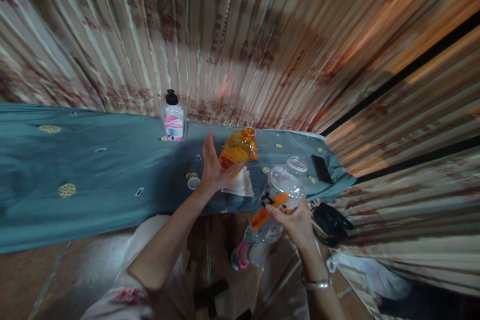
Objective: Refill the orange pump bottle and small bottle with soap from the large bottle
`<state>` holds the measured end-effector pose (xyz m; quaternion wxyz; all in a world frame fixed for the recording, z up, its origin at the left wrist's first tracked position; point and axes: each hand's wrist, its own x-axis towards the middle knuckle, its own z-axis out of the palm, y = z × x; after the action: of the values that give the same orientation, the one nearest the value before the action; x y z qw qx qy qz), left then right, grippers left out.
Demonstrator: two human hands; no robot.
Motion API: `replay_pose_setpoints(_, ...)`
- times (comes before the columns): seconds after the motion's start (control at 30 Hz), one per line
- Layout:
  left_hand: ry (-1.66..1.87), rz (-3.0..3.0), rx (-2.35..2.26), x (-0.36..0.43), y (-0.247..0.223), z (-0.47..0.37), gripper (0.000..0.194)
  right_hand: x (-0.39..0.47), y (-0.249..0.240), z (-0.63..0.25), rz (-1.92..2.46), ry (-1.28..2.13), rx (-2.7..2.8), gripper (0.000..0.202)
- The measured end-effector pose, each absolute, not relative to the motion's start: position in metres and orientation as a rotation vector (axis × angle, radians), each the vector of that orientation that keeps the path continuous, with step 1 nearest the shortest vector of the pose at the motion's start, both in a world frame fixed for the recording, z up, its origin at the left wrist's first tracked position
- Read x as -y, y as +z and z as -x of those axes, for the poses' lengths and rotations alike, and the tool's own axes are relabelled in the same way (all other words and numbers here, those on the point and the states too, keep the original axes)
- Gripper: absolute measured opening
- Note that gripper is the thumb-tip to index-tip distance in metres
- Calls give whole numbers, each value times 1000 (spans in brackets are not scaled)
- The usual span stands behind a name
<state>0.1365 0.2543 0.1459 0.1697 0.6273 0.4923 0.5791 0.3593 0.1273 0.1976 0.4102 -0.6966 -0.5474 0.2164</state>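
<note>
My left hand (216, 172) is beside an orange see-through plastic bottle (237, 150), its fingers spread and its thumb across the lower front of the bottle. The fingers stand apart from the bottle's left side; whether the thumb touches it I cannot tell. This bottle has an uncapped neck and stands on the cloth-covered table. In my right hand (298, 222) is a large clear plastic bottle (287, 182) with an orange and black label, gripped round its side and tilted, its open mouth upward. A pale folded cloth (241, 183) lies between the bottles.
A clear bottle with a black cap and pink label (173, 122) stands at the back of the table (112, 175). A small round clear lid (193, 183) lies near the left wrist. A phone (321, 169) lies at right, above a black bag (332, 222). Curtains (225, 35) hang behind.
</note>
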Motion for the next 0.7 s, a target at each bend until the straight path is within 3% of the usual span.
replay_pose_setpoints(0.1,1664,-1863,-1270,-233,163,-132,101,-127,206,-356,1784,539,1282,54)
replay_pose_setpoints(0.23,1301,-1831,-861,-195,168,-149,82,-128,219,-353,1656,619,1239,47)
replay_pose_setpoints(0.5,919,-1340,-528,-158,172,-187,107,-129,230,-351,1422,841,1208,42)
replay_pose_setpoints(0.7,966,-1107,-476,-155,185,-195,84,-130,234,-333,1407,683,1159,54)
